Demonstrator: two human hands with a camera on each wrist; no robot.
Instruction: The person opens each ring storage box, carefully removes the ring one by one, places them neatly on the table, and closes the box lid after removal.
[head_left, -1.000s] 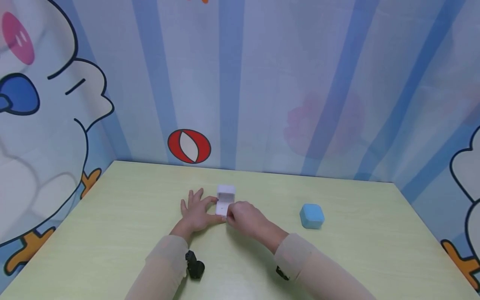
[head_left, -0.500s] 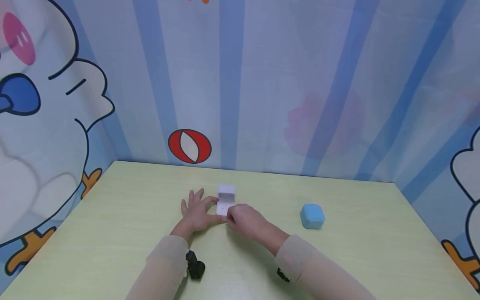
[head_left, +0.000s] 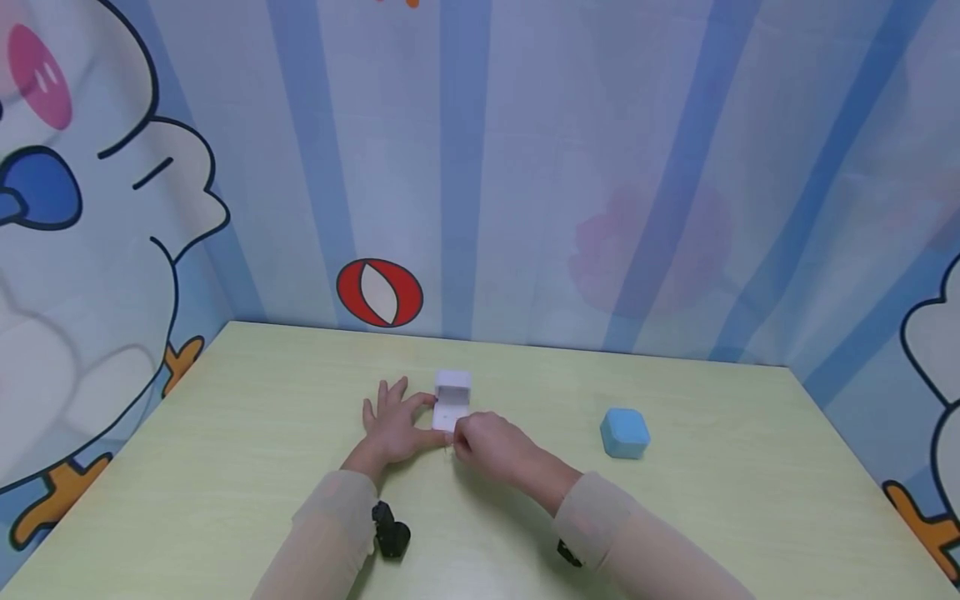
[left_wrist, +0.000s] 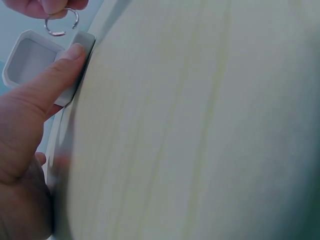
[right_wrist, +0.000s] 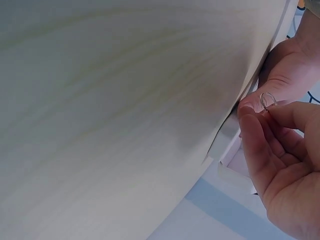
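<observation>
A small white ring box (head_left: 452, 417) stands on the table with its lid up, facing me. My left hand (head_left: 393, 429) grips it from the left, thumb across the front and index finger at the back, the other fingers spread. Between the thumb and finger of my right hand (head_left: 491, 446) is a thin silver ring (left_wrist: 57, 33), pinched close in front of the box by the left thumb tip. A gap shows in the ring's band in the left wrist view. In the right wrist view the ring (right_wrist: 263, 102) overlaps the left thumb.
A light blue rounded cube (head_left: 625, 433) sits on the pale yellow table (head_left: 300, 375), to the right of my right hand. Behind the table hangs a blue striped cloth (head_left: 525, 167) with cartoon prints. Black wrist cameras hang at both sleeves.
My right hand has drawn slightly down and toward me, away from the box front, with the ring still pinched. The left hand and the box have stayed in place.
</observation>
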